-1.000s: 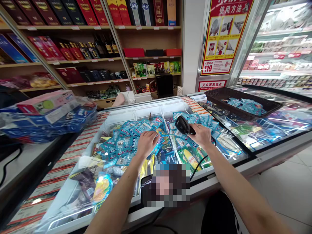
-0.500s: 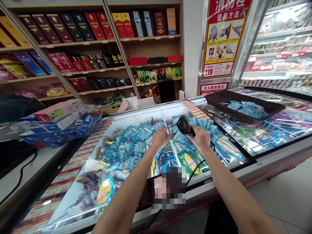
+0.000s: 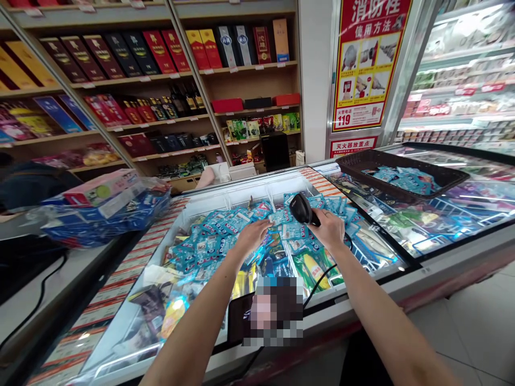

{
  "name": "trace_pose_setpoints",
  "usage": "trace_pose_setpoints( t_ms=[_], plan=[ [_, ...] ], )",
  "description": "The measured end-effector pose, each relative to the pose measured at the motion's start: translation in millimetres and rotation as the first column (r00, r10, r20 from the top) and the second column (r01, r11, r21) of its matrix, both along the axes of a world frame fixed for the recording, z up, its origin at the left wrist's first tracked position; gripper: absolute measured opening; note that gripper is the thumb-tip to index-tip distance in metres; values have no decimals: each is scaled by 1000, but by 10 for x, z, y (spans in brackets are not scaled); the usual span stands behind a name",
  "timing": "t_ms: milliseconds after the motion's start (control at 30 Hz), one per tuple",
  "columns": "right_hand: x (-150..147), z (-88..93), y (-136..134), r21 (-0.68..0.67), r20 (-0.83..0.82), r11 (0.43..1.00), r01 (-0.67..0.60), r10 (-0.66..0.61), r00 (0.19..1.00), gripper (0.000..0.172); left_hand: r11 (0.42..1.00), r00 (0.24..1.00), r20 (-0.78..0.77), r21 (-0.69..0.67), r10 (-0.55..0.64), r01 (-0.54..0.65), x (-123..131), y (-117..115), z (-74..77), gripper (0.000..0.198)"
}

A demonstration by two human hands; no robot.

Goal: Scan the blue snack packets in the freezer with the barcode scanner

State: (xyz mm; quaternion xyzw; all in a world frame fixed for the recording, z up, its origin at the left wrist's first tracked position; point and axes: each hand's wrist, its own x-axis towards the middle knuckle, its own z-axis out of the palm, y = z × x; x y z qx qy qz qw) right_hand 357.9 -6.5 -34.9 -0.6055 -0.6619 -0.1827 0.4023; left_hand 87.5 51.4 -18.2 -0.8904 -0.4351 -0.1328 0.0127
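My right hand [image 3: 329,229] is wrapped round the handle of a black barcode scanner [image 3: 301,208], its head turned to the left. A black cable hangs from the scanner and runs down past my wrist. To the left, my left hand [image 3: 252,236] has its fingertips at the edge of a small blue packet [image 3: 280,216], just left of the scanner head; the grip is partly hidden. Below both hands, many similar blue packets [image 3: 217,228] lie spread over the chest freezer [image 3: 193,209]. Yellow and green bags [image 3: 311,265] show under them.
A dark brown tray [image 3: 450,185] with more blue packets stands on the freezer at the right. Blue plastic-wrapped boxes [image 3: 108,209] are stacked at the left. A dark screen device [image 3: 239,321] sits at the near edge. Shelves of boxed goods line the back, beside a person at far left.
My left hand has moved left and slightly down, away from the scanner. The right hand with the scanner has shifted slightly left. More of the blue packet shows between them.
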Motion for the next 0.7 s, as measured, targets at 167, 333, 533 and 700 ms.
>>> trace_pose_setpoints(
  t_ms=[167, 333, 533, 700],
  plan=[
    [-10, -8, 13, 9, 10, 1000, 3, -3, 1000, 34, 984, 984, 45, -45, 173, -171, -82, 1, 36, 44],
    [-15, -13, 15, 4, 17, 1000, 4, -4, 1000, 34, 877, 878, 100, 73, 468, -475, 164, -10, -43, 68],
    [-23, -21, 29, -1, 24, 1000, 4, -4, 1000, 35, 861, 859, 78, 9, 506, -508, 142, 37, -100, 73],
    [-36, -13, 37, -6, 21, 1000, -15, 16, 1000, 34, 937, 876, 351, -7, 330, -350, -139, 8, -85, 66]
  ],
)
